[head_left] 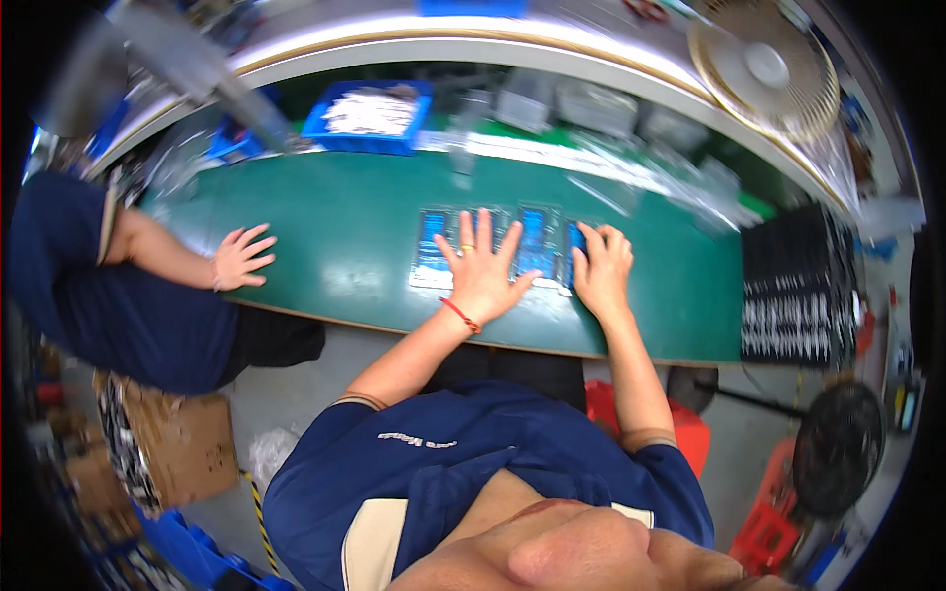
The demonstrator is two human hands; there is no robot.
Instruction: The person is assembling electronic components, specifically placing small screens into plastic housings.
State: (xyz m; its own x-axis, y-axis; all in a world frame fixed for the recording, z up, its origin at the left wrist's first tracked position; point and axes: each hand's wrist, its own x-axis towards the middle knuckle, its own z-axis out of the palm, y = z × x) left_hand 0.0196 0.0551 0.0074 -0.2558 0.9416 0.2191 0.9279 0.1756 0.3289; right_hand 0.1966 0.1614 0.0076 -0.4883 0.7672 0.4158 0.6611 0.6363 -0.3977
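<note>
Several flat clear plastic packs with blue inserts lie in a row on the green table. My left hand rests across the middle of the row with its fingers spread, a red cord at its wrist. It partly covers the packs beneath; a left-hand pack and another pack show on either side. At the row's right end, my right hand has bent fingers and thumb at the edge of a blue pack, which it partly hides.
A co-worker's open hand lies on the table to the left. Behind stands a blue bin of small white pieces, beside clear bags. Stacked black trays stand at right. Fans and a cardboard box are around.
</note>
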